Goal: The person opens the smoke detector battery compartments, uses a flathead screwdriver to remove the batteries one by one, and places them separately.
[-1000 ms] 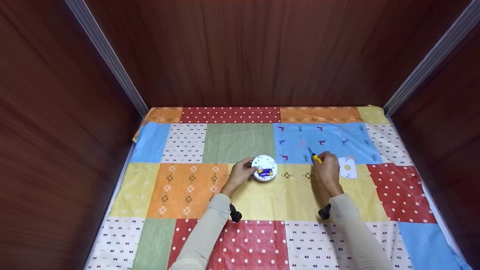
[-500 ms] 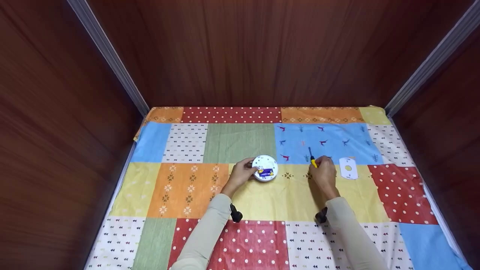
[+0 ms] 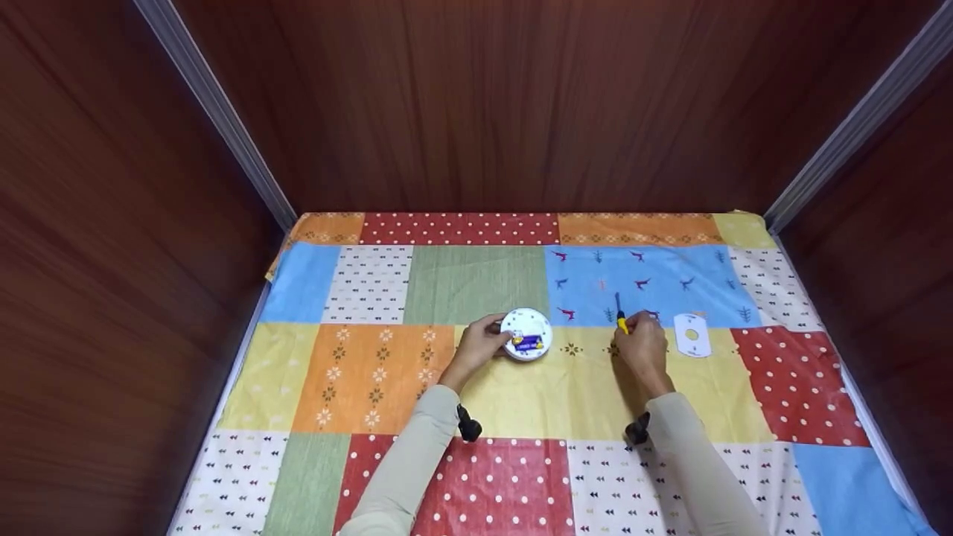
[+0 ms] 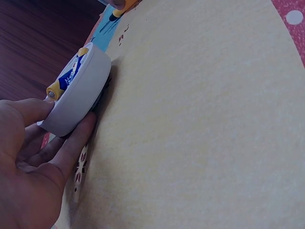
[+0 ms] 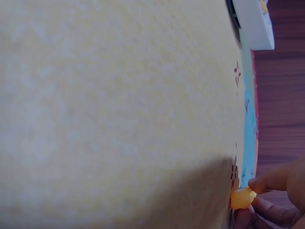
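My left hand (image 3: 479, 345) grips a round white battery device (image 3: 526, 322) by its left edge, with the thumb on top and fingers underneath. A blue battery (image 3: 528, 343) with yellow ends shows on its upper face; in the left wrist view the device (image 4: 88, 86) is tilted, with a dark underside. To the right, my right hand (image 3: 643, 345) holds a screwdriver (image 3: 622, 323) by its yellow handle, and the dark shaft points away toward the back of the table. The right wrist view shows the thumb and fingers pinching the handle's yellow end (image 5: 242, 198).
A flat white plate (image 3: 694, 347) with rounded sides and a central hole lies right of my right hand. The patchwork cloth (image 3: 476, 283) covers the table. Brown wood-grain panels (image 3: 506, 112) stand behind and at both sides.
My right hand has shifted slightly left, and the screwdriver has turned to point more directly away from me. The left hand and the device stay in place.
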Tool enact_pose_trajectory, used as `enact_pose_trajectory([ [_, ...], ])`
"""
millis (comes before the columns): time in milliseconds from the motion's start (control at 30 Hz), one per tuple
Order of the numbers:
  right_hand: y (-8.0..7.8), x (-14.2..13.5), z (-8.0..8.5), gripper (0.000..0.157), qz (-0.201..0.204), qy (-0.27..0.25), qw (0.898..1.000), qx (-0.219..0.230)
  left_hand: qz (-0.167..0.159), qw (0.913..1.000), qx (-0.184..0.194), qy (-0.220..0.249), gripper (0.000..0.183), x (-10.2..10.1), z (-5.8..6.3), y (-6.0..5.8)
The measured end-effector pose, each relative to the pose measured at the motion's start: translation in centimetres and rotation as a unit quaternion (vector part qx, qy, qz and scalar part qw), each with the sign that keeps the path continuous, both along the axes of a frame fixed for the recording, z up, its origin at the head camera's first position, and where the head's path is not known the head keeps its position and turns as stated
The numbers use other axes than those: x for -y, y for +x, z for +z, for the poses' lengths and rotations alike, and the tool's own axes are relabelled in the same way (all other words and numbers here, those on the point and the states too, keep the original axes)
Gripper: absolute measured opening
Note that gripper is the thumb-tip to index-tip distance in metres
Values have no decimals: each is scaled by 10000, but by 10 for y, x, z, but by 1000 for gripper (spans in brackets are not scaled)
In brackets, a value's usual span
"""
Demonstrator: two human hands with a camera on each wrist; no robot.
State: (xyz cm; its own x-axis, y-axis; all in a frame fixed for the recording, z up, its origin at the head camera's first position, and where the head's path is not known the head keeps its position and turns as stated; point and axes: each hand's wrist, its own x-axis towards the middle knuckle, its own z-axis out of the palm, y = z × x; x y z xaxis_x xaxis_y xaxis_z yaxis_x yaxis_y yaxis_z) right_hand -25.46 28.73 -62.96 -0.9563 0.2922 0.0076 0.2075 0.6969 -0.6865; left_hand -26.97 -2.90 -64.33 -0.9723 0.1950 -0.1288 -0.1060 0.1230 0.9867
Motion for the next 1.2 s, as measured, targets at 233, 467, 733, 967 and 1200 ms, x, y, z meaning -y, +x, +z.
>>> enact_pose_trajectory([
  [233,-1,-1,0,26,25,-44,9999,87,-25,10000,-38,12,43,1,0,-1],
  [467,-1,-3,1,25,95,11,9999,74,-74,9999,-62,-95,42,1,2,0],
  [733,0,-3,4,22,154,26,9999,36,-7,9999,24,-105,41,0,2,-1],
  [967,2,-2,8,18,116,141,9996,-211,-40,10000,58,18,42,-1,1,-1],
  [1200,0,5,21,19,539,204,9944,-883,32,9999,95,5,38,0,1,-2],
])
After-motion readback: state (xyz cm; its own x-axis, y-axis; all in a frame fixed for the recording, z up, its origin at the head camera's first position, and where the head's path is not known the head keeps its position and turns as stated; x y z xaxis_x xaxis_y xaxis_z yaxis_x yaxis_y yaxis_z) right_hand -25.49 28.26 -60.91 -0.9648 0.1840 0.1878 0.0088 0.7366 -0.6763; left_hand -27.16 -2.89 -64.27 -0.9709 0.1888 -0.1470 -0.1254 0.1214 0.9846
